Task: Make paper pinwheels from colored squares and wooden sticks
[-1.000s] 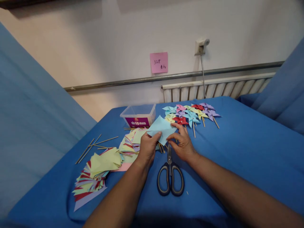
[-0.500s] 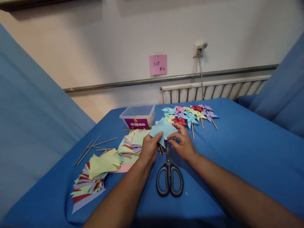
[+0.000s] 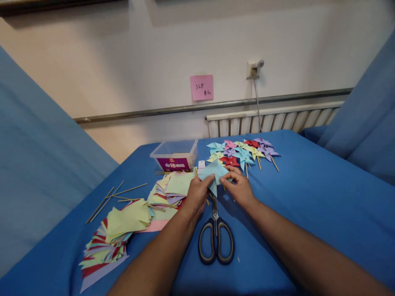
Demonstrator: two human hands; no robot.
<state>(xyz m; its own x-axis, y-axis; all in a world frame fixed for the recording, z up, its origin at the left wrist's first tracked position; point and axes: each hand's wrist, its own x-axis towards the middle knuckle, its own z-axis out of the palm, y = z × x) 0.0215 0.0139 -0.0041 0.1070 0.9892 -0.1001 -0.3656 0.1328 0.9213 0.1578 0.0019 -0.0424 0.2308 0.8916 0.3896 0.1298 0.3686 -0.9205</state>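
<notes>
pinching a light blue paper square [image 3: 214, 172] from both sides, the left hand [image 3: 196, 195] and the right hand [image 3: 239, 187] hold it folded into a triangle with its point hanging down, raised a little above the blue worktop [image 3: 308, 197]. the left hand's thumb and fingers are pressed together on the paper's left edge, and the right hand's fingertips are pressed on its right edge.

seen from the head camera, a pair of scissors [image 3: 215, 238] with dark handles lies flat on the worktop just below the hands, blades closed and pointing up toward the paper. to the left of the left hand sits a stack of coloured paper squares [image 3: 169, 189], and further left and nearer the person a second fanned pile of squares [image 3: 114, 234]. thin wooden sticks [image 3: 114, 194] lie loose beside them. behind the stack stands a clear plastic box [image 3: 175, 155] with a purple label. finished paper pinwheels [image 3: 243, 150] on sticks lie in a cluster beyond the right hand. a pink note [image 3: 201, 87] is stuck on the wall above a radiator [image 3: 271, 119].
</notes>
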